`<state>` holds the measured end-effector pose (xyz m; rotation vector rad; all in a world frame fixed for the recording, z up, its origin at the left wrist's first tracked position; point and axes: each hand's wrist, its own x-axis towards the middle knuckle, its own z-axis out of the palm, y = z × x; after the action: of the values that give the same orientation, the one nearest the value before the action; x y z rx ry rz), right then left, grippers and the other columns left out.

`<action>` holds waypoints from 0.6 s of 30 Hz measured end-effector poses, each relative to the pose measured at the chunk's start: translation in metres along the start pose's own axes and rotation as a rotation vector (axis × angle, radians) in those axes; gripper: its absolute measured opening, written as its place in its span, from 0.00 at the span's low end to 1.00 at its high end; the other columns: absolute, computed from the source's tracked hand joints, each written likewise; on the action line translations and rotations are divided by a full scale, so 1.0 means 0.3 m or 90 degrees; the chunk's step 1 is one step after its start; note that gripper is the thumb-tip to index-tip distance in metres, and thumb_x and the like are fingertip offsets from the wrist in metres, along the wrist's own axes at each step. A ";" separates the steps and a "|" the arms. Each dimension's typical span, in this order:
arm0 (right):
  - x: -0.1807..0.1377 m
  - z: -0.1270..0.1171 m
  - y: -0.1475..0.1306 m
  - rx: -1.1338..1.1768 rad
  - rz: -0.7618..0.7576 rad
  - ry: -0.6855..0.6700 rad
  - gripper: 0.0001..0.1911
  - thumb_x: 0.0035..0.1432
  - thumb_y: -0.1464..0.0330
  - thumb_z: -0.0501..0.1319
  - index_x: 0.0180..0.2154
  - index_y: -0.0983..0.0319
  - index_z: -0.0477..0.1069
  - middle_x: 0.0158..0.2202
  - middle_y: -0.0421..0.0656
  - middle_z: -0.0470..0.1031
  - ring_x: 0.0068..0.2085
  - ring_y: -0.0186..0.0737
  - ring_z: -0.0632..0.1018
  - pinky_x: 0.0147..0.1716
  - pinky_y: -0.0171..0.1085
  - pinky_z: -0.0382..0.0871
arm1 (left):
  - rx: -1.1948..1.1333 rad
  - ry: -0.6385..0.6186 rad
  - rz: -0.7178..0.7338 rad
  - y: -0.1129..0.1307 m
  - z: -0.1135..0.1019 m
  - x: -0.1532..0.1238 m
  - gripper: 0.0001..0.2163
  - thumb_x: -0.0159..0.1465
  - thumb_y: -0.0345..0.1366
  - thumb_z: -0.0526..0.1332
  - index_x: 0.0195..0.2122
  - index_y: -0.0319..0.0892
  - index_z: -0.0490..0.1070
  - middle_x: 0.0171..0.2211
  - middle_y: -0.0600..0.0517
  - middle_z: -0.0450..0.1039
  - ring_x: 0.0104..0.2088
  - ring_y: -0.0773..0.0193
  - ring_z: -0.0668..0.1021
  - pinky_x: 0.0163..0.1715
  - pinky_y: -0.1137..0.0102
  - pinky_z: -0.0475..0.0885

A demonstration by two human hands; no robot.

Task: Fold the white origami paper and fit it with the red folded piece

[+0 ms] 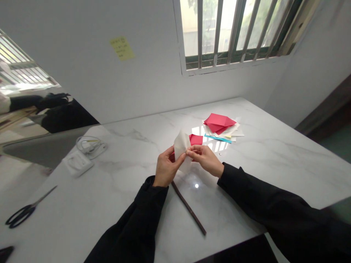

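A piece of cream paper (181, 141) is held up between my two hands over the marble-patterned table (128, 160). My left hand (166, 166) grips its lower left part, thumb in front. From the other side my right hand (205, 157) pinches the paper's right edge, its fingertips meeting the left thumb. Red paper (196, 139) shows just behind the hands; a bit of red also peeks out by the left fingers, and I cannot tell whether it is held. Below the hands a thin dark brown stick (189, 209) slants across the tabletop, its upper end hidden by my left hand.
Folded red paper (219, 120) tops a pile of white and blue sheets at the back right. Black-handled scissors (23, 214) lie at the far left, near a white box (77, 163) with a coiled cable (90, 146). A barred window (227, 33) is above.
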<state>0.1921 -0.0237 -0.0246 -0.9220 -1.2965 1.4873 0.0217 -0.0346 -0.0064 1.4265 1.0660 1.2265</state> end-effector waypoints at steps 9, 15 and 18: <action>0.001 0.014 0.005 0.022 -0.066 0.037 0.20 0.54 0.51 0.71 0.34 0.61 0.74 0.32 0.40 0.75 0.35 0.37 0.75 0.36 0.36 0.70 | -0.008 0.011 -0.007 0.007 0.000 -0.002 0.20 0.56 0.44 0.74 0.46 0.37 0.80 0.39 0.46 0.83 0.37 0.56 0.84 0.37 0.67 0.79; 0.001 0.019 0.009 -0.001 -0.103 0.060 0.18 0.55 0.53 0.70 0.34 0.61 0.75 0.33 0.41 0.76 0.36 0.38 0.75 0.36 0.36 0.69 | -0.014 0.019 -0.010 0.014 0.005 -0.004 0.21 0.56 0.44 0.75 0.46 0.37 0.80 0.39 0.46 0.84 0.36 0.57 0.83 0.36 0.68 0.79; 0.002 0.019 0.014 -0.019 -0.110 0.074 0.17 0.56 0.53 0.69 0.34 0.61 0.76 0.33 0.42 0.77 0.36 0.39 0.76 0.37 0.36 0.70 | -0.017 0.023 -0.021 0.015 0.005 -0.005 0.22 0.55 0.45 0.75 0.46 0.36 0.80 0.40 0.45 0.84 0.35 0.57 0.83 0.35 0.68 0.79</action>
<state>0.1859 -0.0248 -0.0278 -0.8791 -1.2833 1.2665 0.0232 -0.0369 -0.0023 1.3657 1.0890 1.2428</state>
